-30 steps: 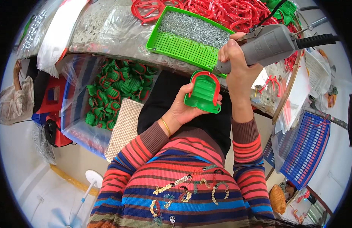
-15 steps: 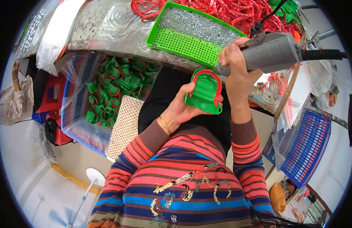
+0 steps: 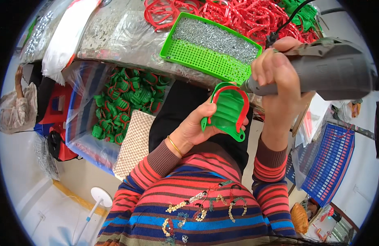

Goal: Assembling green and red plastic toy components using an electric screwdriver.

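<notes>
While the left hand pinches a green plastic piece at the frame's centre, the right hand clasps a grey power driver, its tip at the piece's arched red strip, contact unclear. This one's fastening seems unfinished; similar banded pieces in the left-hand blue bin look done, while metal fasteners and loose red strips remain at the top.

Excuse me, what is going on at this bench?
A person's left grip holds a ridged green plastic piece with a red strip arched along it. Their right grip is closed around a grey cylindrical power tool, its tip close to the strip; whether it touches is unclear. Beyond, a green rectangular tray holds small silvery metal pieces. Similar green-and-red pieces lie in a lined blue bin at left.
</notes>
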